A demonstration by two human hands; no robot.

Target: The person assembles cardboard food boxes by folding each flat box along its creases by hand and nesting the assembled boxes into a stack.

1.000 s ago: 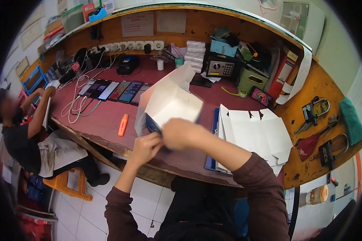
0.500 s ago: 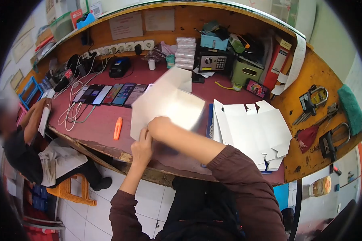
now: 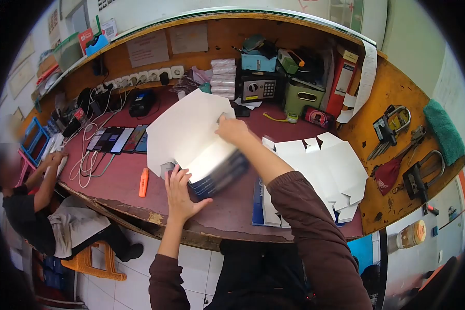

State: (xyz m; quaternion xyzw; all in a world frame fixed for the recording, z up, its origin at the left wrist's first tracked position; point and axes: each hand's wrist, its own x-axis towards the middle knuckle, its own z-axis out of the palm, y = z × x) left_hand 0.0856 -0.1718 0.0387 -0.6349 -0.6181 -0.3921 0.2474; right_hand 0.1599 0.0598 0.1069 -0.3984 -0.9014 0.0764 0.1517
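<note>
A cardboard box [image 3: 188, 124], white inside and dark blue outside, is partly folded up on the red counter in front of me, its large lid panel raised. My left hand [image 3: 180, 199] lies against its near left corner, fingers and thumb spread, by a small bent flap [image 3: 166, 168]. My right hand [image 3: 233, 130] has its fingers bent onto the flap at the right corner, with the fingertips partly hidden. Motion blurs the box's blue front. To the right lies a stack of flat white die-cut cardboard sheets [image 3: 320, 170], blue underneath.
An orange highlighter [image 3: 144, 182] and a row of phones [image 3: 111, 139] with white cables lie left. Behind stand wrapped rolls [image 3: 223, 77], a small safe [image 3: 259, 89] and a green box [image 3: 304, 98]. Padlocks [image 3: 413, 175] lie right. Another person [image 3: 28, 212] sits at far left.
The cardboard has gone from a raised, blurred sheet to a box shape with walls standing. My right hand has moved up and right to its far corner; my left hand has spread its fingers.
</note>
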